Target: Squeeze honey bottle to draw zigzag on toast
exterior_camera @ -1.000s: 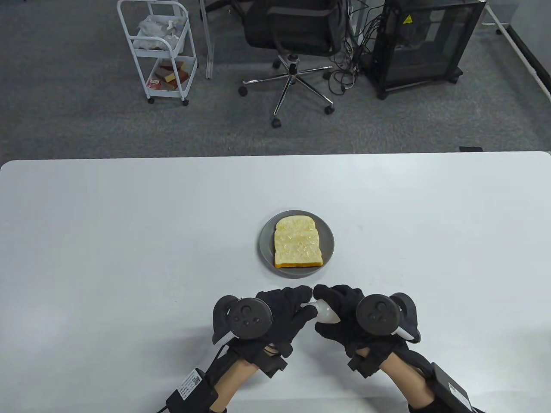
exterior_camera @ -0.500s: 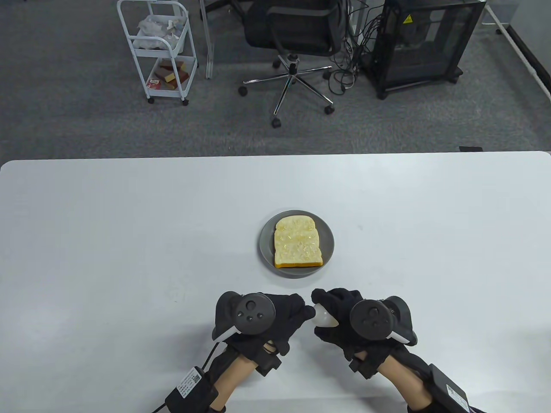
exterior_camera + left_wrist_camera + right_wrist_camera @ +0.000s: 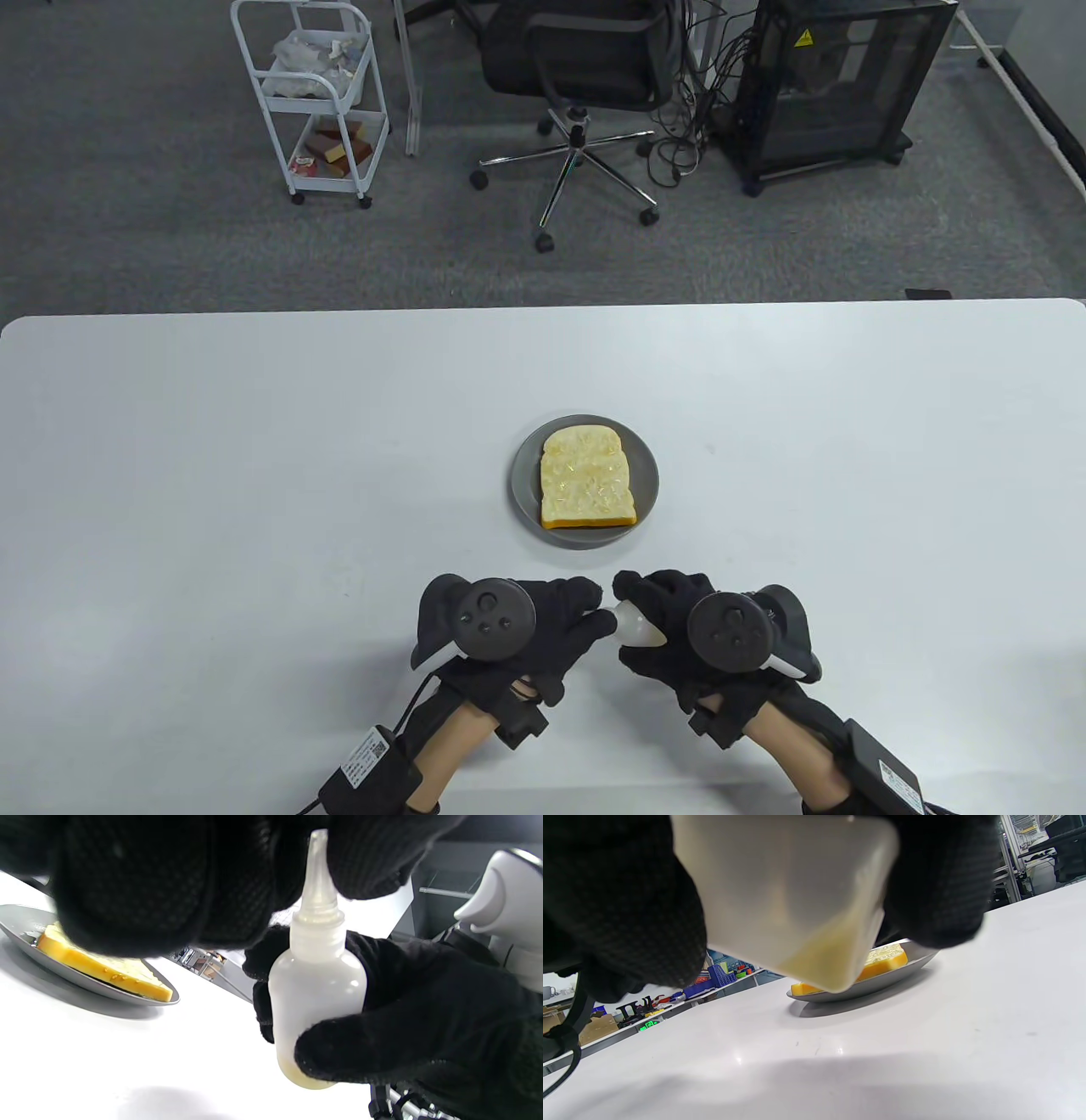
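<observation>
A slice of toast [image 3: 587,488] with a glistening top lies on a grey plate [image 3: 526,492] at the table's middle. My right hand [image 3: 629,632] grips a translucent honey bottle [image 3: 638,621] near the front edge, lifted off the table, with a little honey at its bottom [image 3: 303,1077]. The nozzle [image 3: 318,870] points toward my left hand [image 3: 596,608], whose fingers pinch the nozzle tip. The bottle's base fills the top of the right wrist view [image 3: 797,899], with the toast [image 3: 886,961] behind it.
The white table [image 3: 254,467] carries only the plate besides my hands. Past its far edge stand a white cart [image 3: 314,102], an office chair [image 3: 585,76] and a black cabinet [image 3: 840,85] on the floor.
Both hands have drawn slightly back toward the front edge with the bottle. My left fingers have closed over the nozzle, which showed more between the hands a second ago.
</observation>
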Available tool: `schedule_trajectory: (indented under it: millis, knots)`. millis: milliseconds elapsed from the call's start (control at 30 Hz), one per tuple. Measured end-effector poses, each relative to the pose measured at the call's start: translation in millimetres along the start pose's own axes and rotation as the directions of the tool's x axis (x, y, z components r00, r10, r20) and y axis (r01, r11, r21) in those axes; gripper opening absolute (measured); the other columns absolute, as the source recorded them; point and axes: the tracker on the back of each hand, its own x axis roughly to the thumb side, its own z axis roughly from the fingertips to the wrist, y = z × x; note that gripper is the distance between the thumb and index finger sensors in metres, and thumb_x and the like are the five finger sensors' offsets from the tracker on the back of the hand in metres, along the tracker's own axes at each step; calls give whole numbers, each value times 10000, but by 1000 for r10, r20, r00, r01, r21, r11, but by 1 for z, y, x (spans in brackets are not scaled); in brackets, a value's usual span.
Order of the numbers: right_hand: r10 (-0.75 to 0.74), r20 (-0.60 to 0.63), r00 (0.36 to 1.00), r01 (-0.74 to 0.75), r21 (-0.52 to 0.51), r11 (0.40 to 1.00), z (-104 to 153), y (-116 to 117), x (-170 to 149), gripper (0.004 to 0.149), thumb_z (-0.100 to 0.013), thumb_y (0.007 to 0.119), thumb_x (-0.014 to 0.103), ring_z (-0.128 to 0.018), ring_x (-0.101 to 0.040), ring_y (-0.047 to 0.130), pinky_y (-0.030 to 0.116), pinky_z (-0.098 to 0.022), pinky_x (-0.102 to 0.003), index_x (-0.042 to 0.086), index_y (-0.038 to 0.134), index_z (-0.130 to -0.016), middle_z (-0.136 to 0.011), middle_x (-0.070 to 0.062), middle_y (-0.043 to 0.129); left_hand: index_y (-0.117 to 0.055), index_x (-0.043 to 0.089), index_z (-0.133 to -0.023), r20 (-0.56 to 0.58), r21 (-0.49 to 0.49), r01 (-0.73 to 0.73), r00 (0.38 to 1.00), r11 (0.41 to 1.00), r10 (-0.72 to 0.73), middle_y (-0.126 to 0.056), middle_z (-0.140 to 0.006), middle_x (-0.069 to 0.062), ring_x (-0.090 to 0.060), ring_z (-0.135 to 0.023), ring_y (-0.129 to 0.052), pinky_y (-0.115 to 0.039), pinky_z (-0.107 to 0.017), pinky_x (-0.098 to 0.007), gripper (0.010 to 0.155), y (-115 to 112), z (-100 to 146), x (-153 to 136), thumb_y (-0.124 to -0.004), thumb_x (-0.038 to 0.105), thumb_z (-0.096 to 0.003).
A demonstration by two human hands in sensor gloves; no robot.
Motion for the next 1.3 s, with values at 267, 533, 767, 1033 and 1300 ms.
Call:
schedule_trajectory:
  millis: [267,533,767,1033,1300]
  knots:
    - [-34,-51,998,34,-9,999,-5,0,-8,783,-374,1044,457,-720,-485,888,923,-409,-483,135,726,-1013,-899,-181,845,-945,97,-641,-83,152,23,996,988,-10,-1074,-275,-47,-210,-1,-1016,-874,-156,-464,490,24,4,-6,-730,524,-535]
    - [-83,-126,989,70,-102,992,-5,-18,-38,790,-375,1042,451,-725,-490,880,914,-418,-489,130,715,-1018,-903,-196,836,-937,96,-663,-472,174,363,847,915,-246,-1078,-299,-60,-197,-21,-1023,-879,-171,-454,473,91,27,-91,-813,531,-527]
    - [-67,-139,988,54,-96,994,-4,-20,-46,789,-376,1042,453,-728,-488,878,912,-421,-487,133,715,-1019,-905,-192,836,-941,104,-690,-723,-37,453,603,891,-337,-1079,-341,-106,-224,-68,-1033,-873,-206,-470,458,108,55,-170,-850,522,-526]
    - [-71,-155,985,56,-99,994,-3,-23,-53,790,-376,1041,454,-728,-487,878,912,-420,-486,132,714,-1019,-906,-192,834,-936,103,-703,-841,-187,399,407,898,-356,-1075,-373,-102,-228,-97,-1040,-871,-226,-476,458,103,79,-217,-876,518,-519]
    - [-69,-162,984,54,-93,994,-2,-24,-54,791,-376,1041,454,-727,-487,878,911,-419,-485,131,714,-1020,-905,-191,837,-929,113,-712,-855,-285,383,312,878,-414,-1058,-400,-71,-221,-127,-1047,-875,-242,-474,473,89,81,-229,-868,540,-515]
